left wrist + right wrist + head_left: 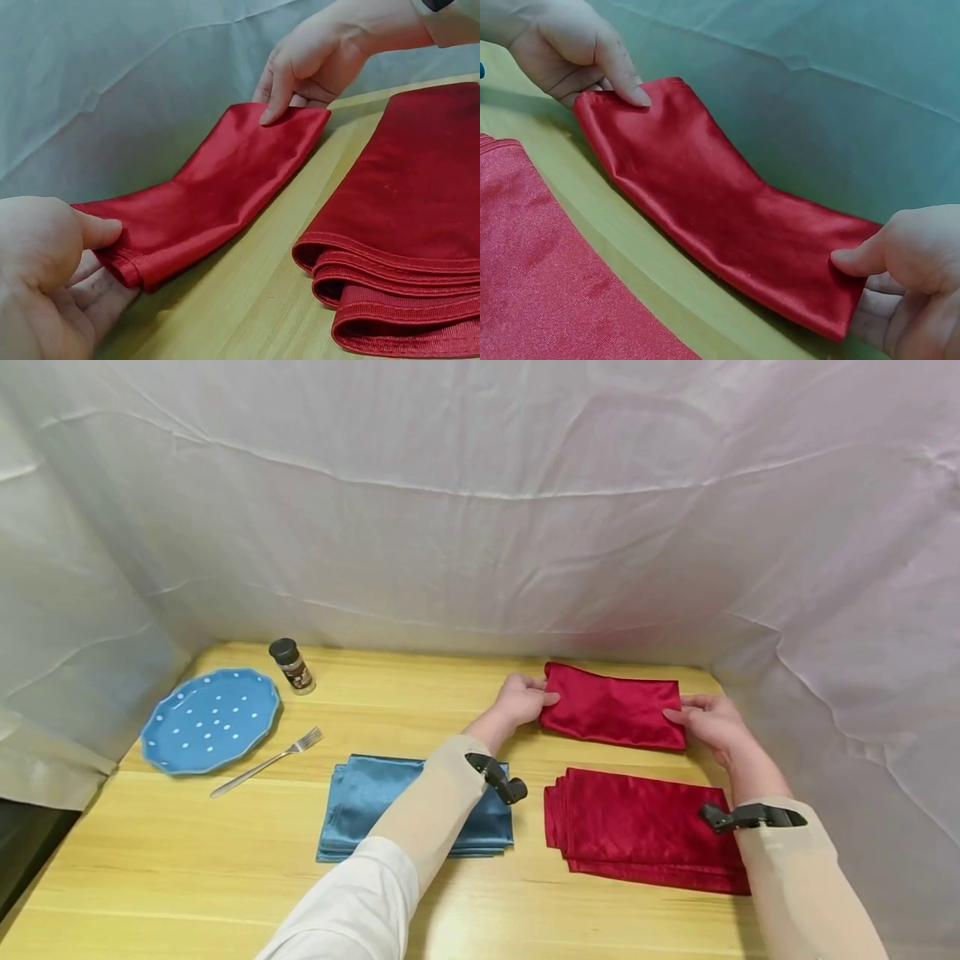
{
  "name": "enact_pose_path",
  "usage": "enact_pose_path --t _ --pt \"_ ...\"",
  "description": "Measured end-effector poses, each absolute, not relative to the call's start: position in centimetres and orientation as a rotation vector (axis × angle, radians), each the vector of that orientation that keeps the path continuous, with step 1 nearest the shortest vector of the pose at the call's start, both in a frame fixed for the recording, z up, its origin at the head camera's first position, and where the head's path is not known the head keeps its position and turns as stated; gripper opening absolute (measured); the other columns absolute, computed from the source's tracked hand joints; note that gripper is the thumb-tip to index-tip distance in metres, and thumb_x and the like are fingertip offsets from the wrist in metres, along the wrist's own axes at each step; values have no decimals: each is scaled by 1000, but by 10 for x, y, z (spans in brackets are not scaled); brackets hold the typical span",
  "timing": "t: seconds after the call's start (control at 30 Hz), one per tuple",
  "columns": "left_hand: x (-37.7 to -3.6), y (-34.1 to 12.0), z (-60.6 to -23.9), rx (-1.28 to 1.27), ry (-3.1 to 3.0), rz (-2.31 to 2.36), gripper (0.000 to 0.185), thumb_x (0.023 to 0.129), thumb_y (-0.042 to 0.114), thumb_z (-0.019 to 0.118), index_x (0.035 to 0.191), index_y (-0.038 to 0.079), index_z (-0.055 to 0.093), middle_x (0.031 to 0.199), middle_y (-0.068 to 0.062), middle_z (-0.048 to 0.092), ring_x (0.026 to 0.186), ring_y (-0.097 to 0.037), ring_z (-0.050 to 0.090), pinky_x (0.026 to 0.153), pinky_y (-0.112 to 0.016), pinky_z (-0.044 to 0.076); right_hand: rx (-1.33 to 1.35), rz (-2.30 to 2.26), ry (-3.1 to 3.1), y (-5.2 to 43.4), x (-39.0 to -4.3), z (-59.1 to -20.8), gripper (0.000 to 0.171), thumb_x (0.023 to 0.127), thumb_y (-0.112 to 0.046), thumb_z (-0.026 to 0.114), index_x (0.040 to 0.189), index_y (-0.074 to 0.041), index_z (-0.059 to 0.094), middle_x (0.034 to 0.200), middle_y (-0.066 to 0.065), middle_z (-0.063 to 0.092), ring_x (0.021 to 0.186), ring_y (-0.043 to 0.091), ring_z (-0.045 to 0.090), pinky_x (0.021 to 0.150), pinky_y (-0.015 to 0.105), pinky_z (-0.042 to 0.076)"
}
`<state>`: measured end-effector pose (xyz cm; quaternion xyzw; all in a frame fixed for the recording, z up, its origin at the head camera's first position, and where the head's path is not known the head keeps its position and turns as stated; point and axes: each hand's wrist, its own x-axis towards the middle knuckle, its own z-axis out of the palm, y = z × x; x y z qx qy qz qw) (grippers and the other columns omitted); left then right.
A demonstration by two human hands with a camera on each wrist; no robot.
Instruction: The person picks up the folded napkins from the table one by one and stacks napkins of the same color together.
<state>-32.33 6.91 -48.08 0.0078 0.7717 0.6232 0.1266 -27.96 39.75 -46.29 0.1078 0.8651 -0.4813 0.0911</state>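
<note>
Both hands hold a folded red satin napkin (611,706) by its two short ends, near the back of the table. My left hand (521,702) pinches the left end, thumb on top and fingers underneath. At the other end my right hand (712,724) pinches it the same way. The napkin sags a little in the middle in the left wrist view, its ends lifted off the wood. Closer to me lies a stack of folded red napkins (645,827). To its left is a stack of folded blue napkins (382,802), partly hidden under my left forearm.
A blue plate with white dots (213,722) sits at the far left of the wooden table (150,868). Beside it are a fork (270,760) and a black-capped spice jar (292,666). A pale cloth curtain (450,527) hangs close behind the table and along its sides.
</note>
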Motion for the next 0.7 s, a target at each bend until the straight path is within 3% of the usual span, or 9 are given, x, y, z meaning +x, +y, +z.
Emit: enact_pose_path --t 0.07,0.13,0.2,0.3,0.43,0.7 --pt "-323 68 -481 20 2206 1863 41 95 13 80 129 -8 69 121 -19 74 113 -27 71 93 -29 58 325 -1490 2554 397 -279 -464 69 104 -27 71 155 9 43 139 21 63 123 21 60 107 35 50" --pt "-322 67 -482 8 2176 1906 41 95 11 81 128 -8 68 119 -20 75 111 -26 72 91 -28 58 327 -1571 2527 397 -278 -463 71 103 -24 72 159 6 40 123 9 73 106 7 67 95 23 54" --pt "-322 66 -482 -16 2149 1942 41 94 10 82 128 -8 68 118 -19 75 108 -24 72 87 -27 59 327 -1641 2501 397 -277 -463 73 102 -21 74 160 5 38 109 -7 73 92 -4 67 84 15 55" --pt "-322 66 -482 -56 2093 1990 42 92 8 83 128 -8 68 115 -18 75 100 -21 73 82 -27 61 320 -1712 2477 398 -275 -463 76 101 -19 76 160 6 37 96 -19 70 86 -9 65 79 11 54" --pt "-320 64 -480 -81 2002 2037 44 92 7 83 130 -8 67 113 -17 76 92 -20 75 80 -30 63 307 -1786 2444 400 -272 -461 76 100 -16 76 159 10 35 92 -22 72 85 -8 66 78 11 55" --pt "-314 57 -477 -68 1851 2119 45 93 3 81 134 -7 66 123 -21 72 98 -25 76 81 -36 65 260 -1894 2351 400 -266 -454 81 98 -11 78 160 12 30 96 -14 75 87 -1 69 77 15 58"
